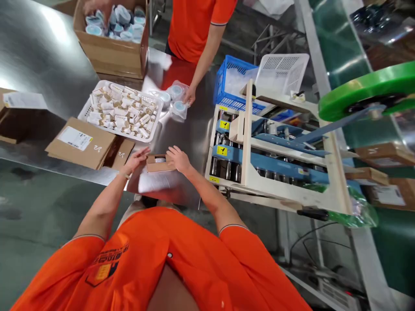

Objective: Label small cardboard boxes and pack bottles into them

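A small open cardboard box [158, 163] sits on the shiny steel table [48, 56], a white item showing inside it. My right hand [178, 159] rests on the box's right side with fingers curled over the edge. At the box's left, my left hand [135, 160] has its fingers stretched toward the flap and touches it or nearly so. A white basket [91, 102] full of small white and gold tubes stands just beyond my left hand.
Flat folded cartons [81, 142] lie at left. A co-worker in an orange shirt handles bagged round jars [177, 96] across the table. A large carton of jars [112, 49] stands at the back. A blue crate [231, 84] and a tape sealing machine [275, 160] fill the right.
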`<state>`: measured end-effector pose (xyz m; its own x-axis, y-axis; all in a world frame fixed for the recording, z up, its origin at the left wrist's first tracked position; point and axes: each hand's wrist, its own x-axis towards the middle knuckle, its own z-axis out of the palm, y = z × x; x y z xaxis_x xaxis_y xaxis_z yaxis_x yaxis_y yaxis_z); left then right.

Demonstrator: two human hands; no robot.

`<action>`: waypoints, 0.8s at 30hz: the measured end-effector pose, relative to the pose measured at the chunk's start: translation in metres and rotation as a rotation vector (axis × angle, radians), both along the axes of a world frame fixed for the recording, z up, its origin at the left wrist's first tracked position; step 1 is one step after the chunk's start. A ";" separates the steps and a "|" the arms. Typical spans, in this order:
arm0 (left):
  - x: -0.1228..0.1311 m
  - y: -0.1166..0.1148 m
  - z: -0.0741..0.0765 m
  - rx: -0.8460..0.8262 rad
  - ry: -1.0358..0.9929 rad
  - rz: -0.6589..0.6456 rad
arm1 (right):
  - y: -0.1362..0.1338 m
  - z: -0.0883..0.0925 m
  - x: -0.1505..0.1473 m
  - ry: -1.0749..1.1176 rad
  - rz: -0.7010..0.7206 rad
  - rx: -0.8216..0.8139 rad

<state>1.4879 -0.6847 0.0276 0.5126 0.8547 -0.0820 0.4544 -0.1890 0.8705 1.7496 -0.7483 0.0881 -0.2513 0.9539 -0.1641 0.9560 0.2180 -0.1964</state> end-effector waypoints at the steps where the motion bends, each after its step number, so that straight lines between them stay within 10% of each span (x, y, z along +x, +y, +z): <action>1: -0.001 -0.004 0.005 0.055 0.075 -0.004 | -0.003 -0.003 0.003 0.006 0.043 -0.024; 6: 0.020 -0.039 0.014 0.262 0.462 -0.084 | -0.021 -0.030 0.024 0.097 -0.105 -0.001; 11: 0.080 -0.017 0.005 0.398 0.597 -0.112 | -0.041 -0.076 0.066 0.105 -0.750 0.091; 18: 0.269 0.091 0.007 0.383 0.467 -0.152 | -0.068 -0.119 0.087 0.003 -0.743 -0.058; 24: 0.436 0.095 0.006 0.285 0.214 -0.301 | -0.072 -0.130 0.090 -0.059 -0.664 -0.101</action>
<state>1.9243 -0.5902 0.0340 0.7384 0.6744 0.0035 0.5067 -0.5582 0.6570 1.8396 -0.8207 -0.0421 0.3952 0.8821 -0.2563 0.8906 -0.4363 -0.1284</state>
